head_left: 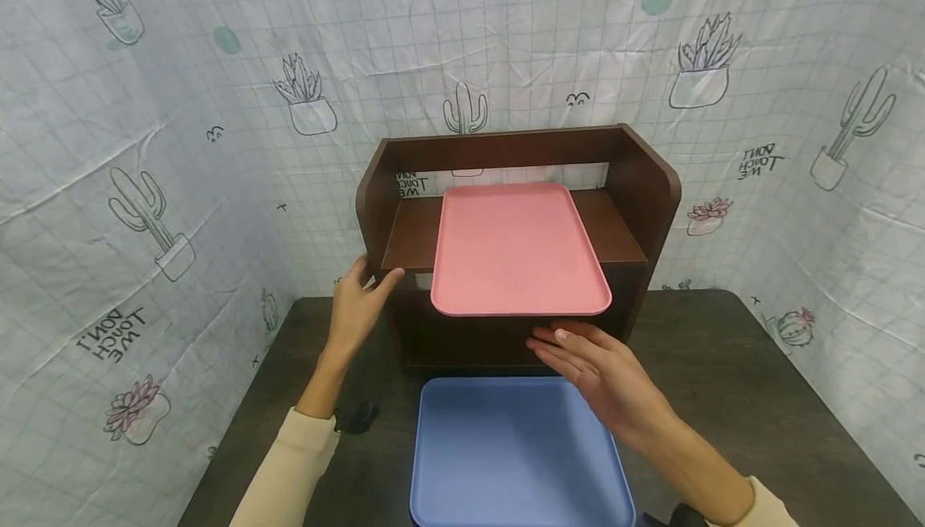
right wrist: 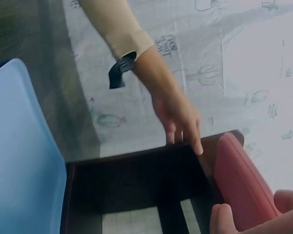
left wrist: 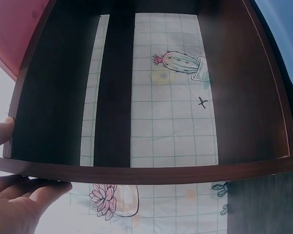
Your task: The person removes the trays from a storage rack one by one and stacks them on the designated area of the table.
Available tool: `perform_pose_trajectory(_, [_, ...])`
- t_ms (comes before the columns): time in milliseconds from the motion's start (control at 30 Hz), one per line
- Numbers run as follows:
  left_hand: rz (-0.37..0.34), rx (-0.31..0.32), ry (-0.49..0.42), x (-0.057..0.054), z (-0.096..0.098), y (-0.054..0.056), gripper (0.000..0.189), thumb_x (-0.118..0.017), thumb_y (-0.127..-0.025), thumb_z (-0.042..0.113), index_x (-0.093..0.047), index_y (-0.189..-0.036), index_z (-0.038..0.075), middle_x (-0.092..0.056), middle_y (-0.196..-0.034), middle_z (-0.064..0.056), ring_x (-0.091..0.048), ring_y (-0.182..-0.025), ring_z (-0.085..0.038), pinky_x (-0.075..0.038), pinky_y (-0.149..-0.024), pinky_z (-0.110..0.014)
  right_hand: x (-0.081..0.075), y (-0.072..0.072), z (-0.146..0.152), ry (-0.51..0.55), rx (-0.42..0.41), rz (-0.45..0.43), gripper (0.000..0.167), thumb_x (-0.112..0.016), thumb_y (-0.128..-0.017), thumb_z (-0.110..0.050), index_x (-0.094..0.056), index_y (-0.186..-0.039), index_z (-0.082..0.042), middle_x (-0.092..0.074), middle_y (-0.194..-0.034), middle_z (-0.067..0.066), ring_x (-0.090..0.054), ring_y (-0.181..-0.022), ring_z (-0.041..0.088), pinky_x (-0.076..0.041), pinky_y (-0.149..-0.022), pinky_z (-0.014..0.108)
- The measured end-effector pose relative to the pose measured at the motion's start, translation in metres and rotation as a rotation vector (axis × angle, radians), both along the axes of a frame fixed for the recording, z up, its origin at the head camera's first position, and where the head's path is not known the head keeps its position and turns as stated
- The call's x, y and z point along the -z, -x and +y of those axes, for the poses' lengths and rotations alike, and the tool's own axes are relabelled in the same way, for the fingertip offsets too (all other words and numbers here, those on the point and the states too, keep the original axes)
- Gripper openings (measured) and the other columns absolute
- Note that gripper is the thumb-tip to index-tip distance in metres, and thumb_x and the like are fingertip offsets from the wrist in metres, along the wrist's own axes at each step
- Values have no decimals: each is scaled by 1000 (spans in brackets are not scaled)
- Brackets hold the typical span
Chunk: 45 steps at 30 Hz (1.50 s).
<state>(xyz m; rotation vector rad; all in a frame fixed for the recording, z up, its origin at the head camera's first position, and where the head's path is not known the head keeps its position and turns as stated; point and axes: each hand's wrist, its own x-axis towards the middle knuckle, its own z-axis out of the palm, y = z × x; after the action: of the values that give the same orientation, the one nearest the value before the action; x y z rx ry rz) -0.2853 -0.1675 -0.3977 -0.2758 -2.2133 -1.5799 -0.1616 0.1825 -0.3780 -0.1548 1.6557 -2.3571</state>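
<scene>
The left hand (head_left: 354, 306) grips the near edge of the brown shelf's (head_left: 654, 189) left side; the right hand (head_left: 614, 378) has its fingers extended, just below the pink tray (head_left: 520, 250), contact unclear. Ahead of that hand, this tray juts from the upper board. Between both forearms, a blue tray (head_left: 520, 455) lies on the bench (head_left: 701, 366).

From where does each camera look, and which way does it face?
Head: worn on the head, looks forward and down at the shelf, pink tray and blue tray; left hand and right hand show.
Left wrist: worn there, looks into the shelf's lower part; left hand partly shows.
Right wrist: worn there, looks across the shelf; both hands show.
Wrist views share shelf and trays.
</scene>
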Motion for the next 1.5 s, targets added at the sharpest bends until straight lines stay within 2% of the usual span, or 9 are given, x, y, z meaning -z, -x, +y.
perform_pose_trajectory(233, [0, 5, -11, 0, 0, 1, 63, -80, -97, 36, -59, -146, 2, -63, -149, -21, -57, -145, -37, -50, -117, -52, -6, 6, -12, 179, -12, -4, 53, -53, -112, -14, -31, -160, -9, -60, -145, 2, -64, -137, 19, -48, -119, 32])
perform_pose_trajectory(367, [5, -2, -2, 0, 1, 1, 64, -80, -97, 37, -59, -146, 2, -63, -148, -22, -58, -144, -38, -51, -116, -53, -8, 9, -20, 258, 2, -13, 56, -54, -112, -10, -31, -163, -11, -60, -148, 1, -62, -140, 18, -46, -120, 34])
perform_pose_trajectory(700, [-5, -22, 15, -1, 0, 1, 65, -81, -97, 38, -58, -146, 2, -63, -148, -22, -58, -144, -37, -52, -116, -52, -15, 11, -37, 286, 95, -16, 47, -53, -111, -7, -39, -155, -7, -64, -138, -1, -62, -136, 16, -47, -120, 32])
perform_pose_trajectory(867, [-5, -18, 17, 0, 0, 1, 65, -81, -97, 39, -59, -146, 2, -64, -148, -22, -58, -144, -37, -52, -115, -52, -19, 10, -45, 355, 187, -94, 40, -54, -110, -6, -44, -148, -9, -65, -128, -2, -64, -130, 16, -50, -118, 32])
perform_pose_trajectory(1067, [-4, -22, 17, 0, 0, 1, 66, -81, -96, 39, -59, -146, 3, -64, -147, -21, -59, -143, -37, -52, -116, -52, -21, 8, -49, 434, 261, -150, 45, -57, -109, -4, -41, -150, -13, -60, -130, 1, -64, -129, 16, -52, -115, 32])
perform_pose_trajectory(1133, [-4, -21, 15, 0, 0, 1, 65, -81, -96, 39, -58, -146, 3, -64, -147, -21, -59, -143, -37, -51, -116, -52, -22, 8, -50, 452, 286, -158, 39, -56, -109, -4, -43, -145, -12, -60, -125, 1, -63, -128, 16, -52, -115, 31])
perform_pose_trajectory(1300, [-2, -8, 8, 1, -1, 1, 65, -81, -97, 38, -58, -147, 3, -63, -149, -21, -57, -144, -38, -51, -117, -52, -22, 8, -51, 472, 348, -151, 25, -59, -108, -6, -48, -130, -10, -62, -110, -1, -63, -115, 15, -52, -116, 29])
perform_pose_trajectory(1500, [-1, -3, -1, 1, -1, 1, 63, -81, -97, 36, -58, -146, 2, -64, -147, -22, -58, -144, -37, -51, -116, -52, -22, 8, -49, 490, 385, -153, 31, -61, -107, -5, -44, -132, -11, -61, -115, 0, -66, -110, 12, -54, -112, 30])
